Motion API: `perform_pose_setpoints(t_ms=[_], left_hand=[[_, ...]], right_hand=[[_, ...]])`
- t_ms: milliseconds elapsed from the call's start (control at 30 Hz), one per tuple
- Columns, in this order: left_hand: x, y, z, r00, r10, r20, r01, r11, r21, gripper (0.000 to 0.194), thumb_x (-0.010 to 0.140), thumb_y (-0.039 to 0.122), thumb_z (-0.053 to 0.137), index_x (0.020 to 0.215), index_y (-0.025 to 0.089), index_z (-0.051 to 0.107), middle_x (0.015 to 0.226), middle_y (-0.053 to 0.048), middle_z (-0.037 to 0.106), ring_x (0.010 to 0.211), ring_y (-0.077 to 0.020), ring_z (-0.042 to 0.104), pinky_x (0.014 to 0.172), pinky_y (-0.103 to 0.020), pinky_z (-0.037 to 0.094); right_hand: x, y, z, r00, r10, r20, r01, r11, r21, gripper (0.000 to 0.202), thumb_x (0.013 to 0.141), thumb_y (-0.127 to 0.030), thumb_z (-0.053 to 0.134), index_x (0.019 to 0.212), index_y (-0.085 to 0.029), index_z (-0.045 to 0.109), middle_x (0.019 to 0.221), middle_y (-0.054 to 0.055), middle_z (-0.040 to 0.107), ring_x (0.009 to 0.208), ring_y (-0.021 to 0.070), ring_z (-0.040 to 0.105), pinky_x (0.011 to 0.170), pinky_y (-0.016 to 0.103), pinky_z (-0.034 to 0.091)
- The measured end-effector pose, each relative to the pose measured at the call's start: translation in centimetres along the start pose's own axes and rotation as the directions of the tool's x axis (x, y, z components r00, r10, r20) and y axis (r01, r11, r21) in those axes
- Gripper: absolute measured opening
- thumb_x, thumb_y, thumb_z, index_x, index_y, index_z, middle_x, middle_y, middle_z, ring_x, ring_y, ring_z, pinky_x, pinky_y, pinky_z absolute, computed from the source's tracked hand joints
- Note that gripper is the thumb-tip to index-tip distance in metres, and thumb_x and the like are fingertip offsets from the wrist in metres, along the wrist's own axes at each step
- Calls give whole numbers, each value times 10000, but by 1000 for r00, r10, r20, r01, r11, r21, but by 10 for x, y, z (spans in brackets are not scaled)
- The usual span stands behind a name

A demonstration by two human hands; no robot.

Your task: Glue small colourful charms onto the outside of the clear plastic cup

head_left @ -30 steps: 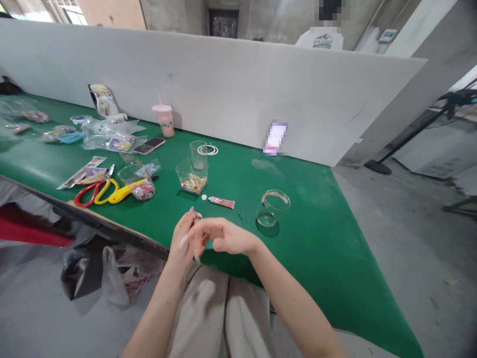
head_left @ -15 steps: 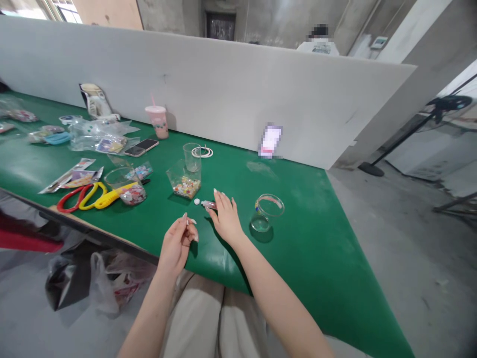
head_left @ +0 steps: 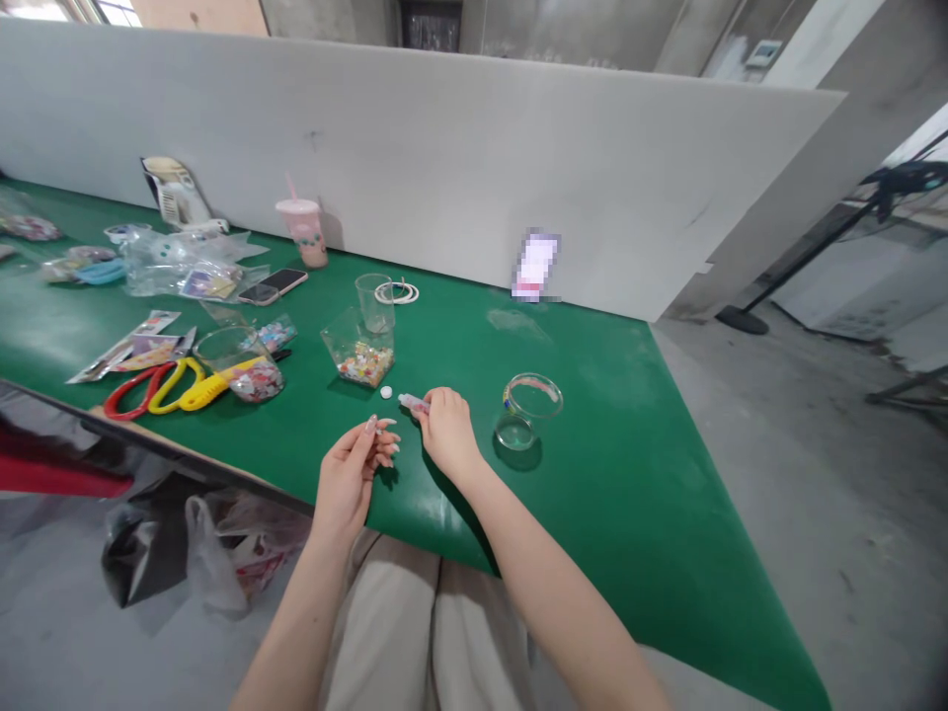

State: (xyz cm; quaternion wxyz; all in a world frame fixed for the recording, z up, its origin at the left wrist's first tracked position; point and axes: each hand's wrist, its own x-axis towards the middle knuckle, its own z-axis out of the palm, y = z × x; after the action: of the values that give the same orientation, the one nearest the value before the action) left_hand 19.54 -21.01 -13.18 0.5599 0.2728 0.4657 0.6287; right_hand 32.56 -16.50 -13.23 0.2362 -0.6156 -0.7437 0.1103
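Observation:
My right hand is closed around a small tube with a pale nozzle that points left, low over the table. Left of the nozzle lies a small white cap. My left hand pinches thumb and forefinger together, other fingers loosely curled; what sits in the pinch is too small to make out. Beyond it stands a clear angular cup with small multicoloured beads in the bottom. To the right of my right hand is a clear round cup with a strip of coloured beads near its rim.
Red-handled scissors, a yellow-handled tool and a clear cup of beads lie left. Behind are an empty clear cup, a white cord coil, a pink drink cup and phones. A white partition borders the green table.
My right hand's fingers, stretched out over the tube before, have closed around it. The left hand keeps its pinch with little movement. The whole view has shifted slightly.

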Motion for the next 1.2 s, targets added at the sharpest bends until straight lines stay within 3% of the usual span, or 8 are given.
perform_pose_setpoints(t_ms=[100,267,433,567,667,800,1033,1200], left_hand=[[-1,0,0,1000,16,3,-16,1000,8,354,610,402,780,792,112,695,595,11,622,505,-40,526,447,-122,417],[0,0,4,1000,-24,7,24,998,63,332,614,389,779,747,103,677,554,19,606,477,-39,524,423,-120,400],[4,6,12,991,-128,-40,132,983,128,219,692,290,737,765,93,674,635,-40,684,558,-82,629,477,-133,462],[5,14,17,964,-265,-5,262,953,149,168,812,234,620,772,79,672,647,-65,701,565,-91,654,542,-152,508],[4,15,19,963,-270,1,267,953,144,180,839,223,585,750,86,660,585,-43,678,526,-86,643,515,-145,499],[2,11,21,972,-232,-29,233,961,146,178,829,220,600,706,96,634,529,-18,646,458,-72,609,467,-137,479],[7,9,15,963,-270,21,263,951,159,191,811,262,632,738,87,654,671,-88,713,582,-109,671,572,-165,531],[12,16,6,918,-378,117,368,925,98,258,864,297,556,845,64,668,814,-149,731,727,-163,702,740,-238,549]], right_hand=[[-2,0,-7,997,74,32,-79,976,205,196,915,-224,440,1070,-120,501,908,124,666,813,240,619,759,356,456],[-1,1,-8,994,89,55,-105,806,582,221,896,-307,456,1071,-198,539,768,29,692,652,162,630,663,268,475],[4,2,-12,987,136,87,-158,687,709,276,772,-424,605,903,-181,617,689,-2,650,585,134,594,565,237,472],[6,6,-21,960,89,265,-266,581,769,248,730,-362,649,869,-163,601,508,-63,540,385,82,466,405,203,398],[5,7,-26,949,37,313,-286,518,806,269,752,-409,624,860,-168,575,428,-95,470,327,65,402,351,185,350],[1,7,-28,944,-27,328,-268,515,814,339,799,-499,544,885,-173,585,453,-85,499,328,61,418,353,177,346],[2,14,-27,931,-33,362,-266,620,739,386,779,-547,565,874,-177,615,489,-52,547,340,72,455,366,192,370],[3,19,-30,938,-14,347,-257,645,720,406,790,-564,544,886,-176,615,499,-41,553,358,78,464,379,190,380]])
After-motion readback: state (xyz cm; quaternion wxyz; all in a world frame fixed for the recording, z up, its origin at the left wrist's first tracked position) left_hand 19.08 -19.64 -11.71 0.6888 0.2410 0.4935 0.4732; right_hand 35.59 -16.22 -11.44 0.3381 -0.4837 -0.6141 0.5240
